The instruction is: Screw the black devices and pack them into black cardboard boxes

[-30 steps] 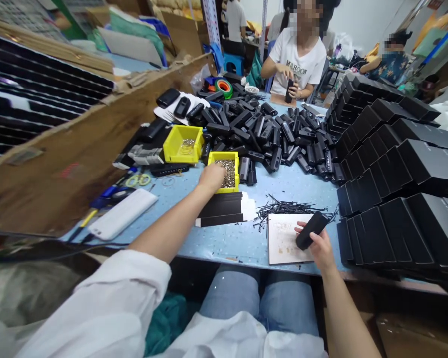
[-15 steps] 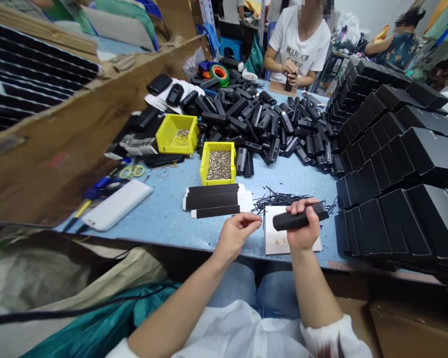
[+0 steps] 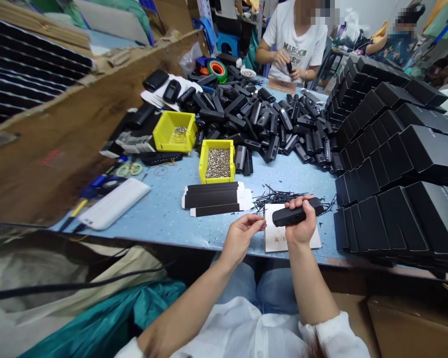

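My right hand (image 3: pixel 301 223) is wrapped round a black oblong case (image 3: pixel 289 216) with a carbon-like pattern, held above a small white board (image 3: pixel 274 239). To its left, my left hand (image 3: pixel 244 236) has thumb and fingertips pinched together; whatever sits in the pinch is too small to name. The left fingertips are close to the case's left end, apart from it. Thin black sticks (image 3: pixel 276 197) lie loose behind the board. A yellow bin (image 3: pixel 217 179) full of small shiny metal pieces stands farther back, and flat black card pieces (image 3: pixel 211 196) lie in front of it.
Many black devices (image 3: pixel 261 117) are heaped across the middle of the table. Black boxes (image 3: pixel 399 214) are stacked along the right side. Another yellow bin (image 3: pixel 173 145) and a white power bank-like block (image 3: pixel 114 205) are at left. A co-worker (image 3: pixel 294 42) sits opposite, handling a black piece.
My left hand has moved slightly right, nearer the black case, still pinched. The right hand keeps its grip on the case. The co-worker's hands have shifted.
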Demonstrator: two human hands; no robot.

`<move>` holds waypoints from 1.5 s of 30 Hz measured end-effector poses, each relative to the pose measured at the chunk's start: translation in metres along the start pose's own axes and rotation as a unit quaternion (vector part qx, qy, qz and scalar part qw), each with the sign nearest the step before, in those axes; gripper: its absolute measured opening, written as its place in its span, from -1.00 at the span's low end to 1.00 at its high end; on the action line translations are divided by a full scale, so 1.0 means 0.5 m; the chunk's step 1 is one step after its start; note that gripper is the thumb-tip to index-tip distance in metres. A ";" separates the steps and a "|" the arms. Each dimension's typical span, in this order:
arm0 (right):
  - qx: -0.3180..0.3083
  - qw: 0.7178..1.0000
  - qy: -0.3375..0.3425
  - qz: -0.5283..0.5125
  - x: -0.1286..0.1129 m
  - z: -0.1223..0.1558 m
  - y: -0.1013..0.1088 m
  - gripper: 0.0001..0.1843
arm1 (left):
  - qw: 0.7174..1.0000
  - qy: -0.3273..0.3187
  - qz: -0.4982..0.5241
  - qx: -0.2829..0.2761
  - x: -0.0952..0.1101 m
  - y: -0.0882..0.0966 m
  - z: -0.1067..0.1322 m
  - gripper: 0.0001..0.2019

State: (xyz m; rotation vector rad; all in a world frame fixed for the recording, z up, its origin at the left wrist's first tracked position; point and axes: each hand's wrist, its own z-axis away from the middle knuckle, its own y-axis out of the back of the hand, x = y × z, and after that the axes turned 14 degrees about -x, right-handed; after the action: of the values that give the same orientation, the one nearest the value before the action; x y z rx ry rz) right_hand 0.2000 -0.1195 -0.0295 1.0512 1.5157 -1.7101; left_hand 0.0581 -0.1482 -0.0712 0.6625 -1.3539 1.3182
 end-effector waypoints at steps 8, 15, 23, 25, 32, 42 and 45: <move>-0.003 0.999 0.011 -0.036 0.017 0.002 -0.020 -0.31 | 0.983 0.023 0.182 0.016 -0.020 -0.030 -0.004 -0.65; 0.000 0.999 0.023 0.043 0.045 0.021 0.015 -0.42 | 0.996 -0.067 -0.065 -0.004 -0.031 0.003 0.002 -0.68; -0.101 0.919 -0.110 0.366 0.120 -0.012 0.216 -0.22 | 0.697 -0.024 -0.716 0.039 0.039 0.301 -0.068 -0.36; -0.035 0.903 -0.100 0.416 0.123 -0.029 0.242 -0.15 | 0.668 0.025 -0.743 0.033 0.065 0.326 -0.086 -0.36; -0.055 0.754 0.129 0.642 0.080 0.029 0.132 -0.41 | 0.819 0.071 -0.533 -0.201 0.181 0.208 -0.031 -0.55; -0.338 0.718 0.109 0.599 0.035 0.058 0.038 -0.44 | 0.933 0.064 -0.243 -0.257 0.063 0.109 0.039 -0.07; -0.294 0.813 0.018 0.503 0.039 0.062 0.062 -0.30 | 0.909 0.030 -0.354 -0.219 0.077 0.110 0.046 -0.08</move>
State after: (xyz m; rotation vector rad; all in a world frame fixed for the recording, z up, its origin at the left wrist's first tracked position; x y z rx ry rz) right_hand 0.2119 -0.1535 -0.0612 1.1940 1.0344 -0.4378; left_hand -0.0093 -0.1463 -0.0492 0.6964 -1.1382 0.4271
